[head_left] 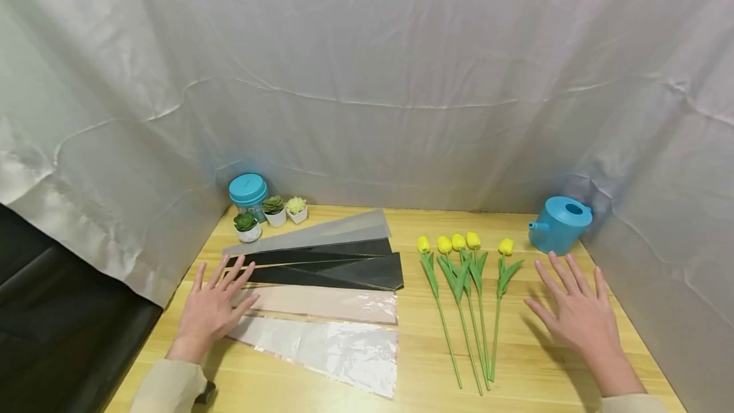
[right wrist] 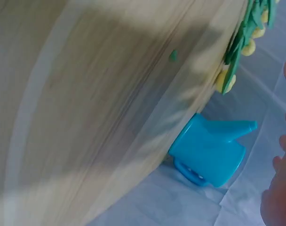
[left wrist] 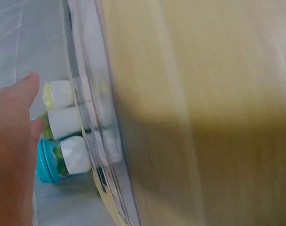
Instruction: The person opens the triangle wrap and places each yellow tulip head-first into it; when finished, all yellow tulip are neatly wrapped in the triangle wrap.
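Note:
My left hand (head_left: 211,311) is spread with straight fingers over the left ends of several flat wrapping sheets, holding nothing. Nearest its fingertips are the black sheets (head_left: 350,271); below them lie a pale pink sheet (head_left: 332,304) and a shiny whitish sheet (head_left: 350,346). On the right, my right hand (head_left: 582,317) is likewise spread and holds nothing, its shadow falling on the wood. Its fingertips point toward a blue watering can (head_left: 555,229). Between the hands lie several yellow artificial tulips (head_left: 457,242) with long green stems, one set apart on the right.
A grey sheet (head_left: 327,232) lies behind the black ones. At the back left stand a blue-lidded jar (head_left: 248,188) and small potted succulents (head_left: 248,227). Grey curtain (head_left: 401,81) encloses the wooden table's back and sides; black cloth (head_left: 69,311) hangs at the left.

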### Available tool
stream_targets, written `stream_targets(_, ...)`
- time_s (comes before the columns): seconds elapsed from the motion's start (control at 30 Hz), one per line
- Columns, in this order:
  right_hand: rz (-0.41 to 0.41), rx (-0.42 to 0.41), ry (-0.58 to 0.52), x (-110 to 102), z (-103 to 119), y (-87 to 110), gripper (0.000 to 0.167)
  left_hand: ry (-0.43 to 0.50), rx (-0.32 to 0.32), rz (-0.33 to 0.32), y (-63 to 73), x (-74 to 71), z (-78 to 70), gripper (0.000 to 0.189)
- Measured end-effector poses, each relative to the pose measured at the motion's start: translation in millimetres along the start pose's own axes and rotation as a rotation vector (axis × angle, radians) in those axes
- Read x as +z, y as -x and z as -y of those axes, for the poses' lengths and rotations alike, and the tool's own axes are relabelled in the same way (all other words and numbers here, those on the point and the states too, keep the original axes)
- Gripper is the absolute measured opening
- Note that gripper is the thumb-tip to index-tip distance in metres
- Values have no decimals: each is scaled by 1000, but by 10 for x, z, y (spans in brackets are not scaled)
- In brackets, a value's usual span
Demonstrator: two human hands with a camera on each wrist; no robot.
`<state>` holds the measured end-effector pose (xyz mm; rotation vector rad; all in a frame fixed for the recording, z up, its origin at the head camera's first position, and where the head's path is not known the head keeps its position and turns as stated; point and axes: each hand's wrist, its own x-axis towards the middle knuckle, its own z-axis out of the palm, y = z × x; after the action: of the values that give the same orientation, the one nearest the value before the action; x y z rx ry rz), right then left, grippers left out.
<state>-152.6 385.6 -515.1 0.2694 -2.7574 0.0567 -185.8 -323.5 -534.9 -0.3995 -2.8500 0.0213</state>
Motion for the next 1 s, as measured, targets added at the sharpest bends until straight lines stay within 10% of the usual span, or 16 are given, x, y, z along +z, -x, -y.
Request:
stream_targets(0.4,99,240,-516,-54,290,-142,49,426,111,-101,-65,-86,-1098,50)
stream_targets(0.6,292,382,-689,41,378,-166,48,711,215,39,5,-38,-1700,30)
stream_targets(1.0,431,485,-772,224,546,-242,34,958,346,125,-51,167,-2154,29)
